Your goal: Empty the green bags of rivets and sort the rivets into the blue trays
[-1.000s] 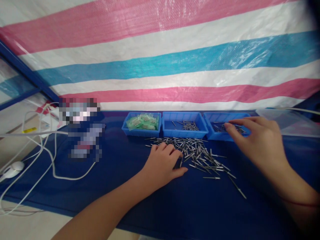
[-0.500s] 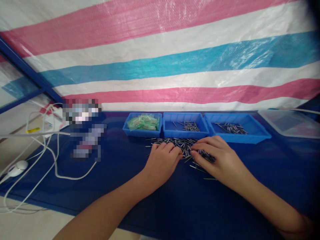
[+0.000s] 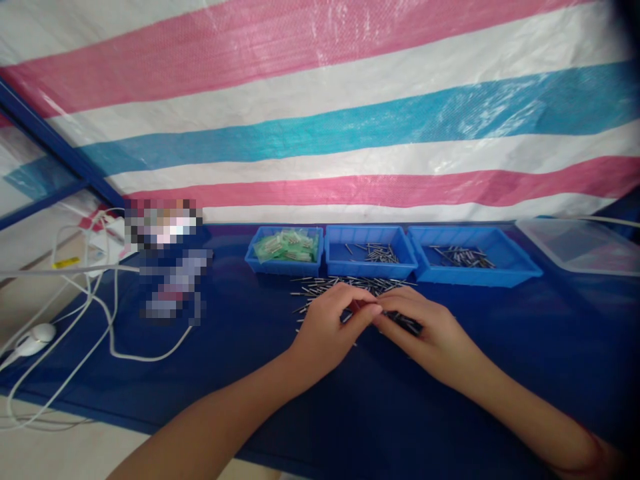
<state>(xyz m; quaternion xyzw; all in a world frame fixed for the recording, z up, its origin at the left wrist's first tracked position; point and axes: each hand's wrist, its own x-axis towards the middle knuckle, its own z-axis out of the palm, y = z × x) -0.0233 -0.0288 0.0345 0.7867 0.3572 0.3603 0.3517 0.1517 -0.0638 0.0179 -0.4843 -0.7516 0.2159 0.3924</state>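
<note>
My left hand and my right hand meet over a loose pile of thin metal pins on the dark blue tabletop. Thumb and fingertips of each hand are pinched together, touching the other hand's tips. Whatever lies between them is hidden or too small to make out. Part of the pile is covered by both hands. Just behind it, the middle blue bin holds a small heap of similar pins, and so does the right blue bin.
The left blue bin contains green-tinted plastic packets. White cables loop over the table's left side, near a blurred patch. At the right rear lies a translucent plastic lid or tray. A striped plastic sheet hangs behind the bins.
My hands have come together from either side of the pile, and their fingertips now touch. My left hand has turned so its thumb and forefinger show pinched.
</note>
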